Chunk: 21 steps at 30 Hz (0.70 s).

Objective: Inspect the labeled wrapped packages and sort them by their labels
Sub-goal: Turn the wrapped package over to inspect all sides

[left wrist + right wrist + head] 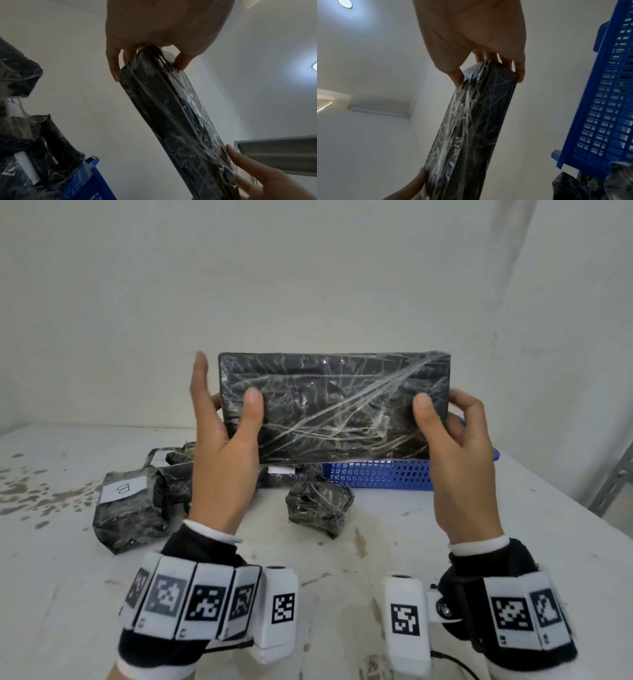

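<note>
Flat wrapped package (pixel 334 405) held upright above the tabletop (pixel 394 542), likely to hunt its label, none showing on the near face; left hand (pixel 222 446) and right hand (pixel 459 453) pinch its ends; B-labelled package (pixel 128 508) lies below, blue basket (pixel 376 475) behind.

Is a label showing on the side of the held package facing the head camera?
No: the flat package gripped by the left hand and right hand shows only wrinkled dark wrap.
</note>
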Motion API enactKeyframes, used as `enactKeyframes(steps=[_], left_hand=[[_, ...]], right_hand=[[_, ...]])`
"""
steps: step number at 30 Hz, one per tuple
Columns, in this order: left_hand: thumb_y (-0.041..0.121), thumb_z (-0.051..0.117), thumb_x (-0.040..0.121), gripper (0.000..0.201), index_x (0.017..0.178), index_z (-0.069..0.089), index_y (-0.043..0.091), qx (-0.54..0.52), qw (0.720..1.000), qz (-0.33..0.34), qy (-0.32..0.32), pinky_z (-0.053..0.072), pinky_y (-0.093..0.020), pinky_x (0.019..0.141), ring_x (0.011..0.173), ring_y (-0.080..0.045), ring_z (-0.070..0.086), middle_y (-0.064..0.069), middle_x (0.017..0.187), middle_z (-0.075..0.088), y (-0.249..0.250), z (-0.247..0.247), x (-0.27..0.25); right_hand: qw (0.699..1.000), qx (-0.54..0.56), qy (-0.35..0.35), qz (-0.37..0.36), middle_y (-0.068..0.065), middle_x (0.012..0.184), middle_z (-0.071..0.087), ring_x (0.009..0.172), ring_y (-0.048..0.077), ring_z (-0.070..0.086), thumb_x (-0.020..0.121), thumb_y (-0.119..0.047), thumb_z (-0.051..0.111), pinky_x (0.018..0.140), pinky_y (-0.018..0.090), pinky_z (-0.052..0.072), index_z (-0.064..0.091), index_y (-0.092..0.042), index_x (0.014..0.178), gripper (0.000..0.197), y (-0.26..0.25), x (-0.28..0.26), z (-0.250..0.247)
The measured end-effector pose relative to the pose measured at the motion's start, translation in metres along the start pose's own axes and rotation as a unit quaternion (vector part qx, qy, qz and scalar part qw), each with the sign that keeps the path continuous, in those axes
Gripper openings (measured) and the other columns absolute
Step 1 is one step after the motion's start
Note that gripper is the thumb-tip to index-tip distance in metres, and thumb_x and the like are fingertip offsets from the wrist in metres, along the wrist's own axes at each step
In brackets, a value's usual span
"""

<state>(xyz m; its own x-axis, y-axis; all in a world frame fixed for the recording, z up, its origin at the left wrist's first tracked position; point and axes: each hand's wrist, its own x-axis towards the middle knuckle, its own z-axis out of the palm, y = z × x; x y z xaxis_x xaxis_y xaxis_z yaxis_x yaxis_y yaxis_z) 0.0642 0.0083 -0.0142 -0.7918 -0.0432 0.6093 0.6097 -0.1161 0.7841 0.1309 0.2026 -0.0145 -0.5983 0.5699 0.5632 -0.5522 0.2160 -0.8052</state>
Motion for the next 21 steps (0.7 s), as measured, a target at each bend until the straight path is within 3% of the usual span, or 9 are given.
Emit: enactKeyframes(steps=[3, 5, 8, 11, 14, 17, 19, 21], left_hand=[[0.049, 0.049, 0.091, 0.060, 0.147, 0.031, 0.038, 0.001, 1.000, 0.000, -0.009, 0.033, -0.042, 0.115, 0.136, -0.008, 0.042, 0.012, 0.147, 0.044, -0.0048, -0.0016, 0.0019], [0.051, 0.047, 0.089, 0.059, 0.145, 0.033, 0.036, 0.005, 1.000, -0.009, -0.005, 0.034, -0.043, 0.114, 0.136, -0.011, 0.042, 0.009, 0.146, 0.045, -0.0073, -0.0019, 0.0024], [0.048, 0.044, 0.091, 0.051, 0.139, 0.035, 0.035, 0.012, 1.000, -0.003, 0.001, 0.036, -0.044, 0.113, 0.132, -0.013, 0.045, 0.004, 0.143, 0.047, -0.0054, -0.0011, 0.0013], [0.049, 0.044, 0.091, 0.049, 0.136, 0.037, 0.032, 0.004, 1.000, -0.007, 0.007, 0.042, -0.046, 0.107, 0.119, -0.017, 0.053, -0.002, 0.132, 0.052, -0.0046, -0.0005, 0.0012], [0.056, 0.047, 0.088, 0.050, 0.134, 0.036, 0.038, 0.012, 1.000, -0.008, 0.002, 0.041, -0.048, 0.107, 0.124, -0.019, 0.051, -0.002, 0.136, 0.051, -0.0059, -0.0006, 0.0006], [0.048, 0.051, 0.094, 0.048, 0.137, 0.031, 0.040, 0.035, 0.999, 0.017, -0.007, 0.035, -0.044, 0.113, 0.133, -0.016, 0.043, -0.001, 0.143, 0.043, -0.0050, 0.0010, -0.0020], [0.040, 0.055, 0.096, 0.049, 0.135, 0.027, 0.035, 0.030, 0.999, 0.033, -0.012, 0.041, -0.034, 0.108, 0.124, -0.012, 0.051, -0.007, 0.136, 0.050, -0.0036, 0.0031, -0.0036], [0.045, 0.068, 0.085, 0.066, 0.131, 0.022, 0.031, 0.009, 0.999, 0.018, -0.030, 0.047, -0.022, 0.098, 0.109, -0.007, 0.060, -0.009, 0.126, 0.056, -0.0045, 0.0043, -0.0031]], right_hand=[[0.999, -0.022, -0.033, -0.016, 0.002, 0.125, 0.067, 0.113, 0.015, 0.065, 0.097, -0.034, 0.066, 0.096, 0.028, 0.053, 0.034, -0.050, 0.145, 0.060, -0.0014, -0.0006, -0.0015], [0.999, -0.009, -0.042, -0.006, -0.009, 0.118, 0.069, 0.107, 0.006, 0.065, 0.099, -0.031, 0.061, 0.088, 0.020, 0.052, 0.037, -0.049, 0.146, 0.055, -0.0027, -0.0005, -0.0011], [1.000, -0.002, -0.031, 0.001, 0.001, 0.113, 0.069, 0.098, 0.003, 0.068, 0.100, -0.032, 0.058, 0.077, 0.016, 0.052, 0.047, -0.043, 0.140, 0.043, -0.0041, 0.0001, 0.0011], [1.000, 0.006, -0.013, 0.006, -0.006, 0.082, 0.065, 0.077, 0.000, 0.065, 0.099, -0.033, 0.058, 0.068, 0.013, 0.051, 0.051, -0.038, 0.132, 0.034, -0.0046, 0.0000, 0.0008], [1.000, 0.007, -0.007, 0.009, -0.016, 0.062, 0.055, 0.068, -0.001, 0.060, 0.097, -0.035, 0.060, 0.066, 0.015, 0.051, 0.051, -0.036, 0.128, 0.033, -0.0037, -0.0016, 0.0007], [1.000, -0.007, 0.002, -0.005, -0.010, 0.075, 0.059, 0.068, -0.004, 0.060, 0.094, -0.034, 0.064, 0.063, 0.009, 0.047, 0.048, -0.035, 0.133, 0.042, -0.0058, -0.0045, 0.0024], [1.000, -0.028, 0.005, -0.012, -0.001, 0.088, 0.061, 0.075, 0.001, 0.061, 0.093, -0.035, 0.066, 0.066, 0.011, 0.049, 0.046, -0.037, 0.137, 0.048, -0.0073, -0.0066, 0.0033], [0.999, -0.052, 0.006, -0.015, -0.005, 0.097, 0.063, 0.085, 0.002, 0.061, 0.091, -0.042, 0.066, 0.073, 0.012, 0.050, 0.042, -0.040, 0.143, 0.057, -0.0064, -0.0072, 0.0032]])
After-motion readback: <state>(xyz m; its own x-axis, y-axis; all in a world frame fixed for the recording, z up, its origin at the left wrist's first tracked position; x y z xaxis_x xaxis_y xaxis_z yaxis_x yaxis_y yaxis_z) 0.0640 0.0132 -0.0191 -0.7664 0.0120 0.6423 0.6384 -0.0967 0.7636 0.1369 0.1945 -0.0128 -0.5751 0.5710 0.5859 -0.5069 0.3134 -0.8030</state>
